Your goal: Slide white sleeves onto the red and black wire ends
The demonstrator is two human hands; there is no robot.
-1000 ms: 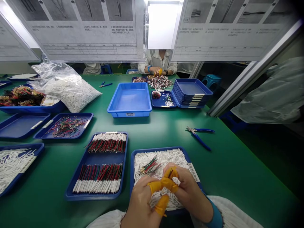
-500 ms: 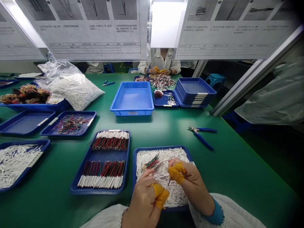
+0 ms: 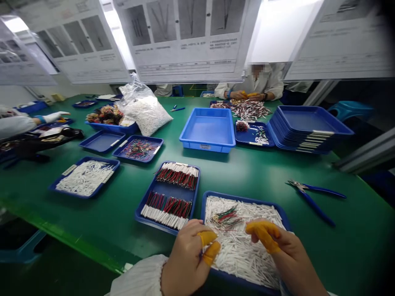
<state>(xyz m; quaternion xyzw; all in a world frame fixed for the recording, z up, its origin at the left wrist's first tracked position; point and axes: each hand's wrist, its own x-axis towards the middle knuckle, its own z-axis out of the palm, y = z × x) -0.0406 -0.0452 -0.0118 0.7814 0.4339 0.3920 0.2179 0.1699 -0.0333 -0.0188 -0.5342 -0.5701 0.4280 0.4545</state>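
Note:
Yellow finger covers are on both my hands. My left hand [image 3: 197, 250] is over the left edge of a blue tray of white tubes [image 3: 247, 263], its fingers curled near each other; whatever they hold is too small to make out. Above the same tray's right part, my right hand [image 3: 271, 240] has its thumb and fingertips pressed together, with nothing I can name between them. Red, green and black wires [image 3: 226, 217] lie in a small heap on the tubes. Left of it, a blue tray [image 3: 175, 191] holds two rows of white-ended wires.
Blue-handled cutters [image 3: 311, 195] lie at the right. Beyond are an open blue bin [image 3: 208, 128], stacked trays [image 3: 311, 123] and a bag of white pieces [image 3: 148, 109]. More trays stand at the left. A person [image 3: 253, 88] works across the table; another's gloved hand [image 3: 54, 118] shows at left.
The view has swung left, so the table's things appear farther right and another person's arm shows at the left. My hands have moved farther apart.

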